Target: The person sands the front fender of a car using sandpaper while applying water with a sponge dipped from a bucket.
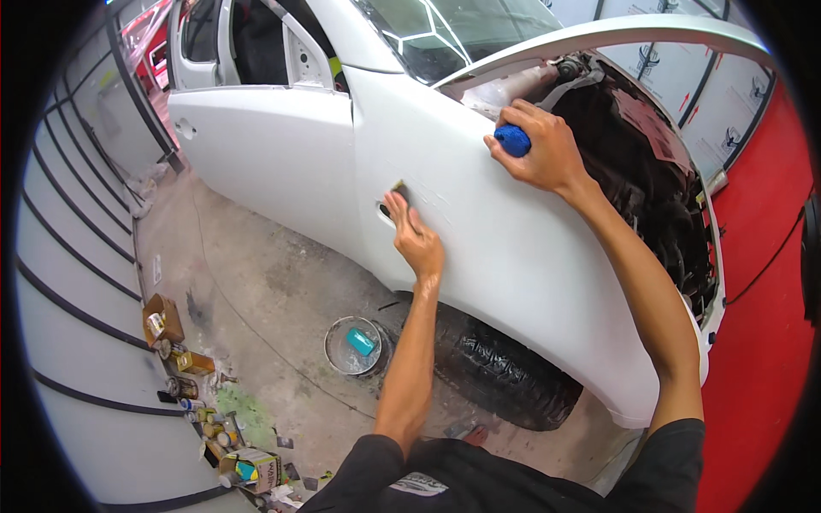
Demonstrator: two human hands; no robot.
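Note:
The white front fender (479, 222) of a car spreads before me, with wet-looking streaks near its middle. My left hand (419, 244) presses a small dark sanding pad (400, 187) with a yellowish edge against the fender, next to an oval hole (384, 210). Much of the pad is hidden under my fingers. Higher up and to the right, my right hand (547, 150) is closed round a blue sponge (512, 140) at the fender's upper edge.
Below my left hand, a round bucket (328, 349) holds a teal block (360, 342) in liquid. A black tire (505, 376) sits under the fender. The engine bay (633, 162) lies exposed on the right. Cans and boxes (195, 363) line the left wall; a cable (256, 329) crosses the floor.

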